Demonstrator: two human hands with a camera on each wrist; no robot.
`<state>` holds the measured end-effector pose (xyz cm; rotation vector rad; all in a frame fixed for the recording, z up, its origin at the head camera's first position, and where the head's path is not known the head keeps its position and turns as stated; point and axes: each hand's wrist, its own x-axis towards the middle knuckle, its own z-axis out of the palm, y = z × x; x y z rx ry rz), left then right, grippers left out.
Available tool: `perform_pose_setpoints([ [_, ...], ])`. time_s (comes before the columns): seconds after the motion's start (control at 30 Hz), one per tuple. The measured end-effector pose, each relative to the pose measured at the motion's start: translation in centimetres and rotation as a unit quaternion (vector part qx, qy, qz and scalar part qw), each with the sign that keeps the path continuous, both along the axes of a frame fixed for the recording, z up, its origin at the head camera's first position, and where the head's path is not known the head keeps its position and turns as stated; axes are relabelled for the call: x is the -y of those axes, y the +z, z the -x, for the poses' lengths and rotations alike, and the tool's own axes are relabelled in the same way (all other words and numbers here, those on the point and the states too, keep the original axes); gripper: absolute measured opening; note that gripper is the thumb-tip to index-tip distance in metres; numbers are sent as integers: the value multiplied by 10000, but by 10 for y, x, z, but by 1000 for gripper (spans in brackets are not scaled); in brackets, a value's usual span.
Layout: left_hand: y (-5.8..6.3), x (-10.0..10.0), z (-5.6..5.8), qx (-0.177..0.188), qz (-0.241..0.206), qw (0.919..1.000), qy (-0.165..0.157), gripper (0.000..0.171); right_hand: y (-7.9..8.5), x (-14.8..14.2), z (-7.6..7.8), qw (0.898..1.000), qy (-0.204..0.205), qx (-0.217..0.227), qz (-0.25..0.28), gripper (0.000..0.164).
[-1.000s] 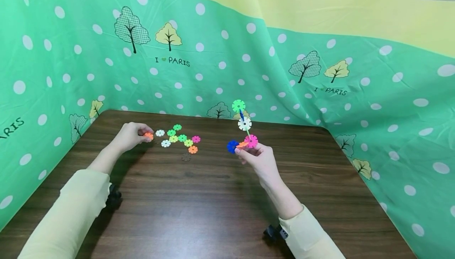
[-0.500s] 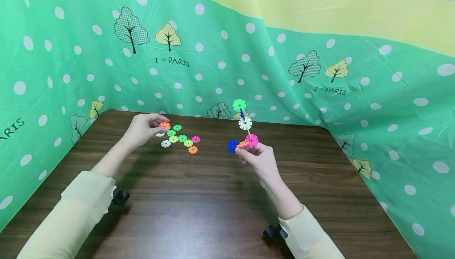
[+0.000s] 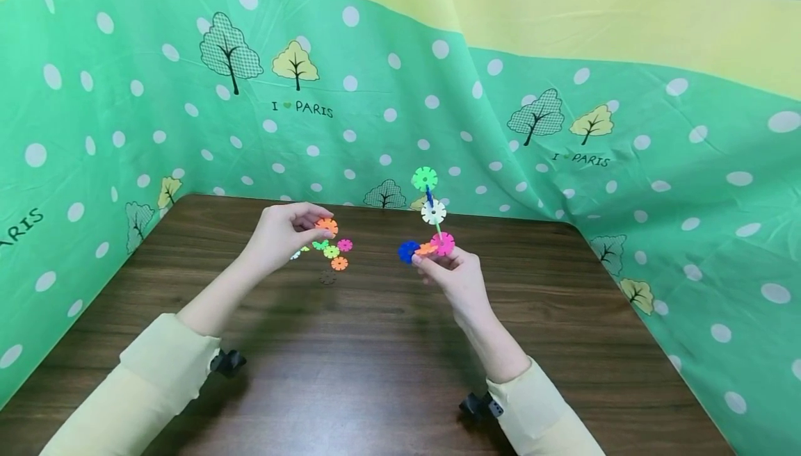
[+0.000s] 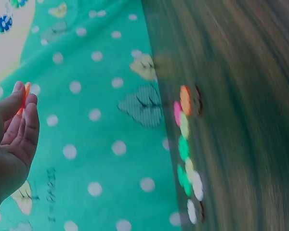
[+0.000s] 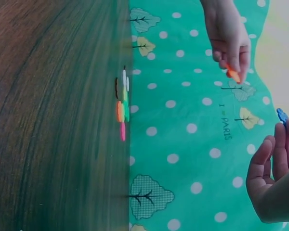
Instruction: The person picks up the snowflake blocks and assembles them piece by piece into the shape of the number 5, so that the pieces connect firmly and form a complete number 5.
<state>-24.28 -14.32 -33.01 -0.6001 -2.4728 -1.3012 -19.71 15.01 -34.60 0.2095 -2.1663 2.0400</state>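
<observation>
My left hand [image 3: 283,235] pinches an orange notched plastic disc [image 3: 327,226] between thumb and fingers, held above the table. The same orange disc [image 4: 25,98] shows edge-on in the left wrist view. In my right hand [image 3: 459,277] is a chain of interlocked discs, gripped near its orange disc [image 3: 427,249]. A blue disc [image 3: 409,252] sticks out to the left of it. From the pink disc [image 3: 443,243] the chain rises through a white disc [image 3: 433,213] to a green disc [image 3: 425,178] on top. The two hands are apart.
Several loose discs lie on the wooden table [image 3: 375,345] below my left hand, among them a pink disc [image 3: 345,245], an orange disc [image 3: 340,263] and a dark disc [image 3: 327,277]. A green dotted cloth [image 3: 388,87] hangs behind the table.
My left hand has moved right with the orange disc, from the left of the loose discs to above them. The right hand and its chain have risen very slightly.
</observation>
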Motion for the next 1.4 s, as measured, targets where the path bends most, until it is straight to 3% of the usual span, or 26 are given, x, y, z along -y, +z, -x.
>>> perform_pose_setpoints([
  [0.17,5,-16,-11,261,-346,9988,-246,29,0,1,0,9999,25,-62,90,16],
  [0.37,9,-34,-22,826,-991,9897,-614,31,2,3,0,9999,23,-47,117,20],
  [0.6,11,-51,-32,965,-993,9876,-745,38,1,7,0,9997,24,-83,221,21],
  [1.07,4,-71,-37,1502,-1871,9660,-958,37,-1,13,-1,9988,142,-267,395,20],
  [1.4,-2,-77,-38,1555,-2119,9599,-976,34,-2,15,-2,9977,143,-350,571,10],
])
